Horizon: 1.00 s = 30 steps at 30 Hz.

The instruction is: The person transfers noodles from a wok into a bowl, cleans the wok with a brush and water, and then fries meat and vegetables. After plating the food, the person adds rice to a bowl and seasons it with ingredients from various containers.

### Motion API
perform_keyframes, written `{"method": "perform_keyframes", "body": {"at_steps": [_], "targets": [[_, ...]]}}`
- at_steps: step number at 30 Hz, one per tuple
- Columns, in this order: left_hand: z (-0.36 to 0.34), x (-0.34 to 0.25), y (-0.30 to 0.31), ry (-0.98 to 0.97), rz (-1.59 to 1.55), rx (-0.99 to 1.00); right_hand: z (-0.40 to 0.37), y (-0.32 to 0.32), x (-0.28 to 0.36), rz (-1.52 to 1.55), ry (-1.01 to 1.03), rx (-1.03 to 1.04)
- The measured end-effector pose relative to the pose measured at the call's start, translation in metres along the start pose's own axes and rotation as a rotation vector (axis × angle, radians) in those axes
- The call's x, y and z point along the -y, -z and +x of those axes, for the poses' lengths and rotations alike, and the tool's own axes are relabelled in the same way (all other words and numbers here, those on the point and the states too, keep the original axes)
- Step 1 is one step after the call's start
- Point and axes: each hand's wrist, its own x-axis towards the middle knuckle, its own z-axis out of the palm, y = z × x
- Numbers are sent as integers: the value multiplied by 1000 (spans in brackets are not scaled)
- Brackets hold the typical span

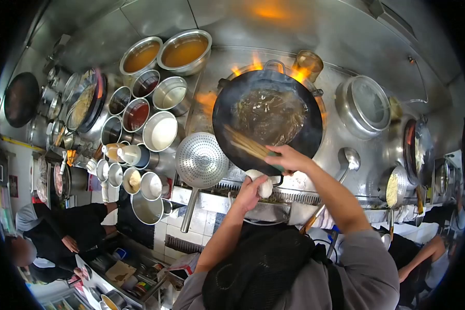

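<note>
A black wok point(225, 111) with dark, bubbling liquid point(268, 116) sits over a burner, and flames rise around its back and sides. My right hand point(290, 159) is closed round a bamboo brush point(248, 144), whose bristles lie over the wok's lower left inside. Below the wok's front rim, my left hand point(249, 192) grips a white cloth point(265, 187) close to the wok's near handle. Left of the wok, a perforated strainer point(201, 159) rests with its handle toward me.
Bowls of orange liquid point(183, 52) and several seasoning containers point(160, 130) stand left. A ladle point(349, 159), lidded pot point(364, 106) and metal cup point(308, 63) are right of the wok. One person point(62, 227) stands at far left; another person's arm point(423, 258) shows at right.
</note>
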Motion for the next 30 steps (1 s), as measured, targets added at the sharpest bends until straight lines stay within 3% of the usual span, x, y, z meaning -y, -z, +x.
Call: {"method": "perform_keyframes", "body": {"at_steps": [3, 6, 9, 13, 17, 19, 21, 23, 25, 27, 29, 30], "targets": [[-1, 4, 0, -41, 11, -19, -58, 33, 8, -220, -149, 166], [7, 11, 5, -44, 70, -73, -89, 45, 11, -83, -309, 148], [19, 25, 12, -110, 93, -82, -40, 16, -5, 110, -151, 132], [18, 28, 9, -225, 159, -120, 63, -30, 23, 361, -51, -229], [28, 29, 17, -273, 169, -167, 52, -38, 27, 356, -73, -323], [32, 34, 21, -255, 157, -162, 11, -18, 19, -20, -92, -96], [27, 29, 16, -246, 83, -138, -23, 12, -18, -603, 126, -130], [23, 26, 12, -228, 7, -104, -60, 66, -26, -728, -65, -86], [21, 20, 8, -207, -3, -88, -60, 117, -3, -973, -364, -149], [22, 18, 13, -145, -38, -76, -13, 144, -41, -1101, -40, -571], [21, 18, 13, -90, -68, -61, 33, 117, 6, -452, -217, -451], [20, 17, 12, -72, -65, -64, 53, 94, 11, -310, -159, -462]]}}
